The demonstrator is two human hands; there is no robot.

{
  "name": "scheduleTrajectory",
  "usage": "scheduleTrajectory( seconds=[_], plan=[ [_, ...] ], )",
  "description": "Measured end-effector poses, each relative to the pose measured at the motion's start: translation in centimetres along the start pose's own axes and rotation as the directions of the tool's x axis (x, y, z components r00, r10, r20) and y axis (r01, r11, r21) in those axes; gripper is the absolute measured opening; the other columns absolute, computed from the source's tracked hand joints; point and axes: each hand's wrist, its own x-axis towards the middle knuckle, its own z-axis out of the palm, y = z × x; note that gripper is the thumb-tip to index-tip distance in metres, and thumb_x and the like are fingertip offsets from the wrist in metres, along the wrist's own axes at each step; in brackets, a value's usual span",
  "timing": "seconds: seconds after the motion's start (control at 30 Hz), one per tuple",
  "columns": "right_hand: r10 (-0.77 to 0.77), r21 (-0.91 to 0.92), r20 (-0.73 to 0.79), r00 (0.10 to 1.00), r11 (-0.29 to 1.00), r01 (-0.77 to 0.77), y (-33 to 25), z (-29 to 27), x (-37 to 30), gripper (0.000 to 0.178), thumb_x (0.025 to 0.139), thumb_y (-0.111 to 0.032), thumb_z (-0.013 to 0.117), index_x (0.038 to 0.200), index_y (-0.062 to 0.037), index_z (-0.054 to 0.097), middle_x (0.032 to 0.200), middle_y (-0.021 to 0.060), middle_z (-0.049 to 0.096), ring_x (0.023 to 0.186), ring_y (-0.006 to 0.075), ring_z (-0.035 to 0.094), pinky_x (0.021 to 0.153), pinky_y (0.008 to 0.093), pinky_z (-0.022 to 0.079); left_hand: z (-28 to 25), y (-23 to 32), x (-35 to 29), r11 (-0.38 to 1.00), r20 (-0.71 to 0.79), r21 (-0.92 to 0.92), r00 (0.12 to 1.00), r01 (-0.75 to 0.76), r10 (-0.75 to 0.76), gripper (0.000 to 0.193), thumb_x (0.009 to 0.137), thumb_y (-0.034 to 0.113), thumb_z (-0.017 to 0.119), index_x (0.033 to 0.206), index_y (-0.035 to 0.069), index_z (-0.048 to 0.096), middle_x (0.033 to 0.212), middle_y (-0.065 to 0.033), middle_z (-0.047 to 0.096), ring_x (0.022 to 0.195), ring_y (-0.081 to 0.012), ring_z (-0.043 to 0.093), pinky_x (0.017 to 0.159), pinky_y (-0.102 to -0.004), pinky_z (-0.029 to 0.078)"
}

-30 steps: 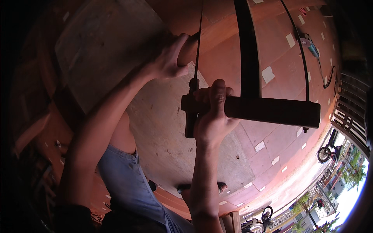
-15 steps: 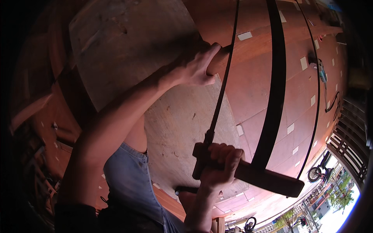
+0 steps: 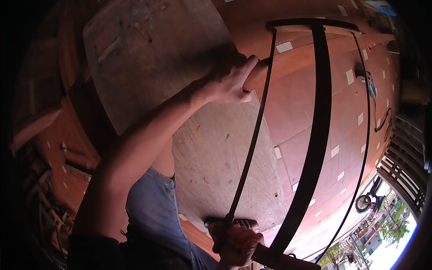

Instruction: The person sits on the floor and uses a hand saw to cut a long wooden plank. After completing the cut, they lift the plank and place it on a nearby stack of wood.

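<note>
A large frame saw [image 3: 320, 112] with a dark central bar, a toothed blade and a thin tension cord stretches across the right half of the view. My right hand [image 3: 238, 246] is closed round its near end, low in the picture, where the blade meets the end piece. The blade [image 3: 250, 171] crosses a long wooden beam [image 3: 297, 56] just right of my left hand [image 3: 231, 85]. That hand is wrapped over the beam's near end, thumb up close to the blade, pressing it on a worn wooden board [image 3: 211, 144]. How deep the blade sits is hidden.
A sandaled foot [image 3: 245, 223] rests at the board's near edge. On the reddish tiled floor [image 3: 288, 112] to the right lies a corded teal power tool [image 3: 371, 88]. Slatted wooden furniture [image 3: 405, 157] and a motorbike [image 3: 365, 202] stand farther right.
My right hand has drawn the saw down toward me, bringing its far crosspiece into view. My left hand stays on the beam, with only a slight shift in view.
</note>
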Motion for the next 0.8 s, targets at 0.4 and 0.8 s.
scheduleTrajectory(
  seconds=[0.4, 0.8],
  plan=[
    [-0.171, -0.046, -0.006, 0.985, 0.984, 0.171, 6.7, 7.8, 21.7, 0.036, 0.104, -0.019, 0.063, 0.075, -0.0029, 0.051, 0.065, 0.0059, 0.051, 0.061, 0.0176, 0.053, 0.065, 0.0372, 0.052, -3.4, 2.8, -0.4, 0.976, 0.167, 0.034, 0.962, 0.216, -0.218, 0.076, 0.078, 0.023, 0.071, 0.14, -0.006, 0.04, 0.128, -0.0277, 0.062, 0.123, -0.0449, 0.058, 0.103, -0.0507, 0.047],
    [-0.243, 0.081, 0.266, 0.933, 0.97, 0.229, -0.5, 8.6, 19.5, 0.031, 0.105, -0.017, 0.06, 0.08, -0.0043, 0.046, 0.065, 0.0038, 0.046, 0.058, 0.0154, 0.043, 0.06, 0.0361, 0.044, -3.7, 1.6, -0.9, 0.981, -0.089, 0.181, 0.992, -0.074, 0.091, 0.066, 0.067, 0.018, 0.081, 0.122, -0.005, 0.053, 0.115, -0.0241, 0.063, 0.11, -0.0396, 0.06, 0.097, -0.0471, 0.046]
  ],
)
